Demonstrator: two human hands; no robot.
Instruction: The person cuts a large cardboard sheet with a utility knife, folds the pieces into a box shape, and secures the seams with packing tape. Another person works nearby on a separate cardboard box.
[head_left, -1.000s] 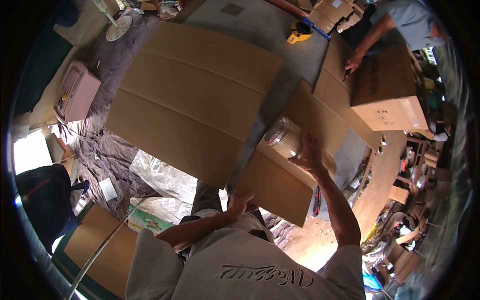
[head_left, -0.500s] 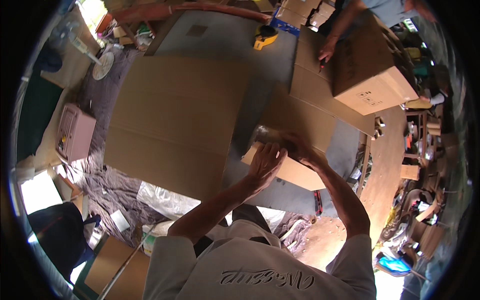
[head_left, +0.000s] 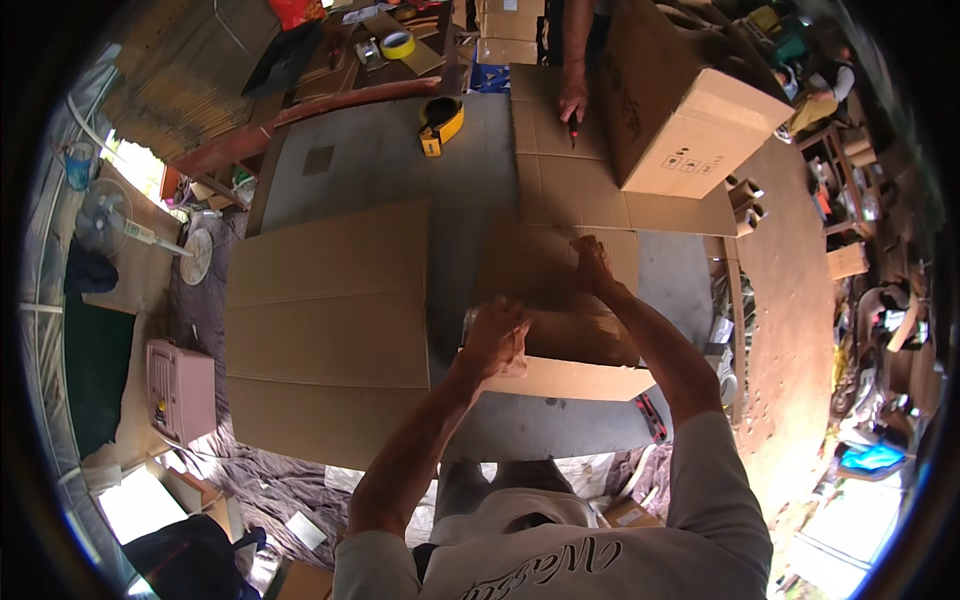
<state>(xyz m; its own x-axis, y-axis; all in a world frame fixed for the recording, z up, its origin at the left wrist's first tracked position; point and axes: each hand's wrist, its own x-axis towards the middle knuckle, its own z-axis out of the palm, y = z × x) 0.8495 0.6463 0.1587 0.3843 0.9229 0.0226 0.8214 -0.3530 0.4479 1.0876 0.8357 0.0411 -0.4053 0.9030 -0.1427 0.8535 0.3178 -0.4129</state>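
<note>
A brown cardboard piece (head_left: 555, 262) lies on the grey tabletop in front of me, its near flap (head_left: 570, 379) folded up along the front edge. My left hand (head_left: 497, 338) is curled over the flap's left end, fingers closed on the cardboard. Something pale and shiny shows beside that hand, too small to name. My right hand (head_left: 595, 265) is closed above the far right part of the same piece; what its fingers hold, if anything, is hidden. Between the hands, a glossy brown strip (head_left: 575, 335) runs inside the fold.
A large flat cardboard sheet (head_left: 330, 325) lies at left. A yellow tape measure (head_left: 440, 125) sits farther back. A co-worker's hand (head_left: 572, 95) holds a red-and-black cutter over another sheet, beside a big carton (head_left: 690, 130). A red-and-black cutter (head_left: 651, 417) lies near the front edge.
My right hand has moved away from the left, toward the far side of the cardboard. My left hand stays at the flap's left end. The whole view has turned and shifted.
</note>
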